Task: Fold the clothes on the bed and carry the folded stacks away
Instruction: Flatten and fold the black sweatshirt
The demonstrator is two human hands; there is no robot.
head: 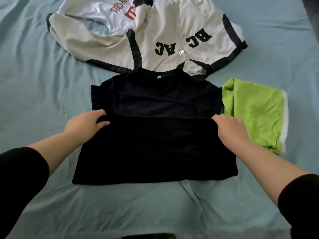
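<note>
A black T-shirt (155, 100) lies flat in the middle of the bed, collar pointing away from me, its sides folded in. The lower half is doubled up over the middle. My left hand (86, 124) pinches the left corner of that raised hem. My right hand (229, 128) grips the right corner of the same hem. Behind the shirt lies a crumpled white jacket (165, 31) with black trim and black letters. A folded lime-green garment (255, 112) with a white edge sits just right of the shirt.
A pale blue sheet (43, 80) covers the bed, wrinkled on the left and below the shirt. A dark object (310, 12) shows at the top right corner. Something dark (148, 236) peeks in at the bottom edge.
</note>
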